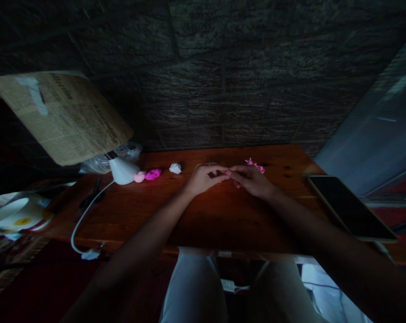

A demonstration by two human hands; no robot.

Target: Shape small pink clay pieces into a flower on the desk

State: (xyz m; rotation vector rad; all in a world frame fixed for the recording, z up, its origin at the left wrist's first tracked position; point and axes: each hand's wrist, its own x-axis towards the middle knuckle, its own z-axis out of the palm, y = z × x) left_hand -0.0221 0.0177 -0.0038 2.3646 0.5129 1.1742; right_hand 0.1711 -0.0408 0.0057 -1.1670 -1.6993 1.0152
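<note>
My left hand [207, 177] and my right hand [251, 179] meet above the middle of the wooden table, fingertips pinched together. Between them shows a trace of pink, apparently a small piece of modelling clay, mostly covered by the fingers. Just beyond my right hand lie several thin, crinkled pink clay pieces [255, 165]. To the left of my left hand sits a white crumpled lump [175, 168]. Farther left, a magenta lump [153, 174] touches a pale pink lump [139, 176] beside the lamp's base.
A lamp [124, 170] with a newspaper-print shade stands at the left, its white cord [75, 233] hanging over the front edge. A dark-screened tablet [351, 206] lies at the right. A white cup-like container [12, 215] is at far left. Behind the table [203, 220] rises a dark stone-patterned wall [203, 89].
</note>
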